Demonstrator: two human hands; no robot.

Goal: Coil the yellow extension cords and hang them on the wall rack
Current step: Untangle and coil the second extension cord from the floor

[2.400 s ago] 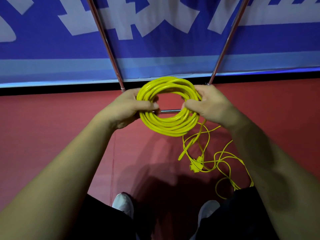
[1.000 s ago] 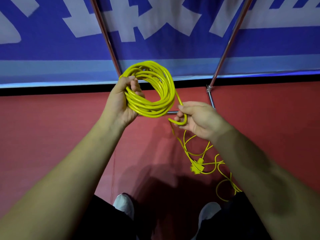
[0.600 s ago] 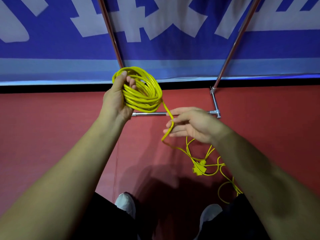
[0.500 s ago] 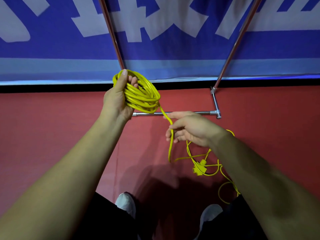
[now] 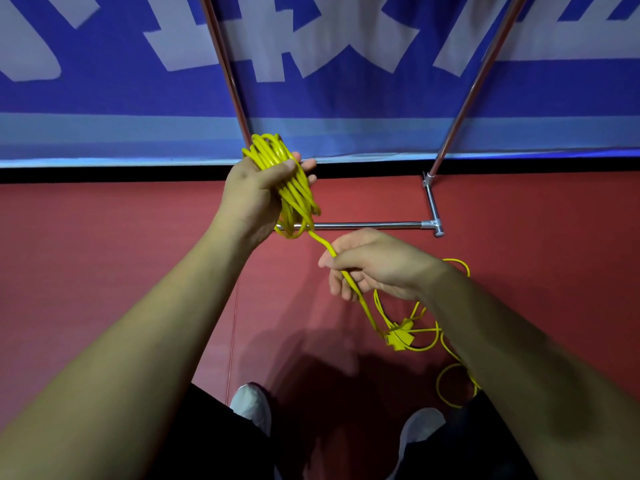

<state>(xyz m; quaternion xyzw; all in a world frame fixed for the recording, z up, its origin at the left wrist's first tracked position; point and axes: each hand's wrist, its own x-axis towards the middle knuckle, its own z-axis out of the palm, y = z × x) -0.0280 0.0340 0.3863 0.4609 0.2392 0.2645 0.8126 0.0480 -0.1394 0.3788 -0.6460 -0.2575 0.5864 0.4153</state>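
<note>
while left grip [image 5: 256,195] clasps yellow coil [image 5: 298,197], right grip [image 5: 377,268] pinches loose cord [image 5: 322,243] trailing down.

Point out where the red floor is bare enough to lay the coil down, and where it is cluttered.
Bare: the red floor left of the left hand and its coil, up to the black strip; also the floor right of the rack foot. Crowded: beneath the right hand, where loose cord and a yellow connector lie near the right shoe.
</note>
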